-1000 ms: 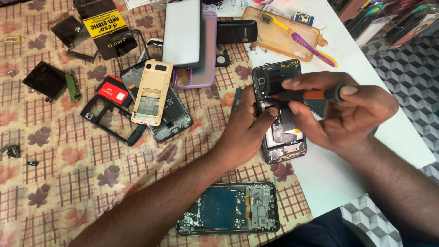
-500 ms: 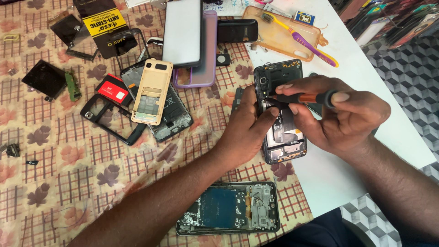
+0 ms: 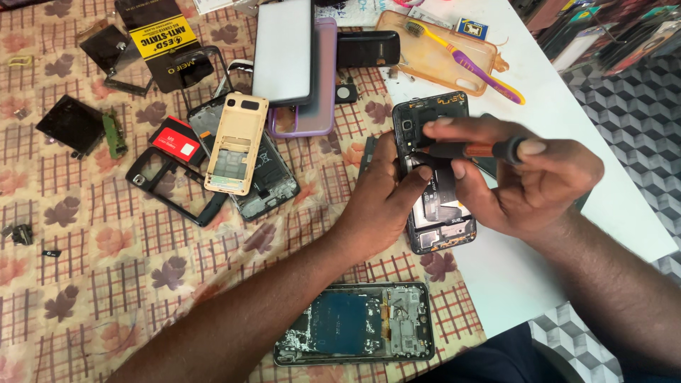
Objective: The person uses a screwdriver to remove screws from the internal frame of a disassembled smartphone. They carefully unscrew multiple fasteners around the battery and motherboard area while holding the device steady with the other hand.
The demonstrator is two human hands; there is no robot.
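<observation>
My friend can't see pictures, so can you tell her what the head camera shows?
The right hand holds a small screwdriver to an opened black phone, which the left hand steadies. Other phone parts lie about on a flowered cloth, with a purple and yellow toothbrush behind.

The open phone is black and long. Its back cover is off, so you can see the little metal and black parts inside. It lies flat on the table, right where the flowery cloth ends and the white top begins. Its top end, with the camera part, points away from the person. The left hand holds it steady along its left side. The screwdriver is thin, with an orange and black handle. It lies almost sideways over the top part of the phone, and its tip touches the phone near the left edge. The right hand pinches it.
</observation>
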